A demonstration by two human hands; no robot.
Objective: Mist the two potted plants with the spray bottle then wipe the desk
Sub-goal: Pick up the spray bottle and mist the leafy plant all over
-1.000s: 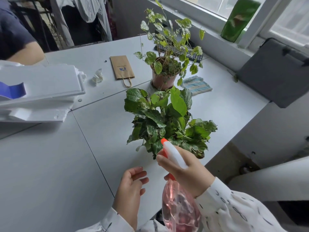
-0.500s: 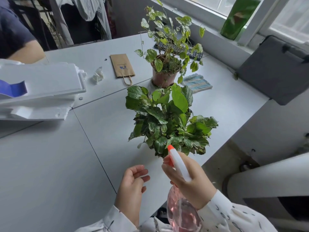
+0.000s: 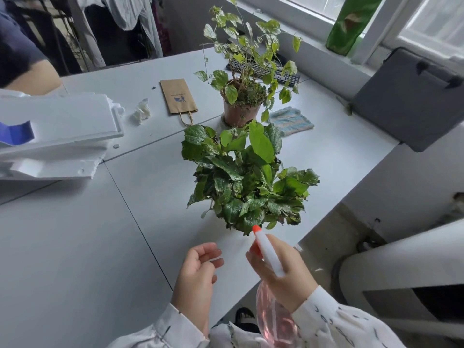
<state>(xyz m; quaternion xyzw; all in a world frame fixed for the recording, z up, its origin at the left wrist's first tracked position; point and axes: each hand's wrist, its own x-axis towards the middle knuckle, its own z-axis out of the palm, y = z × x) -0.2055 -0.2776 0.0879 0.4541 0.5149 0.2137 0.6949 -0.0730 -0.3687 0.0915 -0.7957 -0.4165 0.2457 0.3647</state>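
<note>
- Now, lower right of the frame: the right hand (image 3: 286, 272) grips the pink spray bottle (image 3: 268, 252), its tip just short of the bushy potted plant (image 3: 246, 182). The left hand (image 3: 198, 272) hovers alongside, loosely curled and empty.
- Centre: misting this plant looks to be the step in hand.
- Upper centre: the vine in its terracotta pot (image 3: 241, 96) probably calls for a longer reach next. The striped cloth (image 3: 291, 120) lies beside it.

Your pink spray bottle (image 3: 268, 257) tilted, orange nozzle (image 3: 256, 229) just beside the bushy plant (image 3: 246, 177), trailing plant (image 3: 246, 91) upright behind, both on the desk (image 3: 75, 247)
</note>
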